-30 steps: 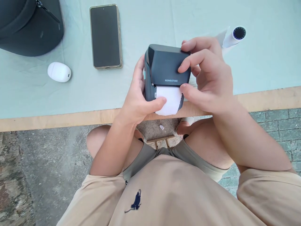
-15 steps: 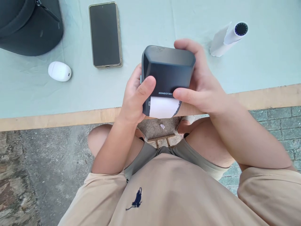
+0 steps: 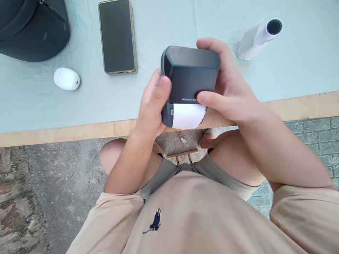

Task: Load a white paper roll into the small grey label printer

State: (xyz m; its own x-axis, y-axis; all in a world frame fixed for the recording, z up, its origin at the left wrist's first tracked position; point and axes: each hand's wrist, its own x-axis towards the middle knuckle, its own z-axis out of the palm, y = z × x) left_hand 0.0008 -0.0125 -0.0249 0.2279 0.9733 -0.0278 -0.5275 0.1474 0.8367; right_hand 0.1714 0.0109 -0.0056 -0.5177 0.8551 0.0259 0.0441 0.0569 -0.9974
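A dark label printer (image 3: 193,79) marked NIIMBOT is held between both hands above the table's near edge. A strip of white label paper (image 3: 187,116) hangs out of its front slot, its right edge ragged. My left hand (image 3: 153,102) grips the printer's left side, thumb raised along the front corner and the other fingers hidden behind. Around the right side wraps my right hand (image 3: 230,84), with the thumb pressed on the front just above the paper and the index finger at the back top edge.
On the pale green tabletop (image 3: 169,21) lie a phone (image 3: 118,37), a white earbud case (image 3: 66,79) and a black zippered case (image 3: 34,31). A paper roll (image 3: 259,39) with a loose torn sheet is at the right. A scrap (image 3: 183,140) lies on the ground below.
The printer and both hands have shifted slightly up and to the right in view. My left thumb has moved up and left, off the front face to the printer's corner.
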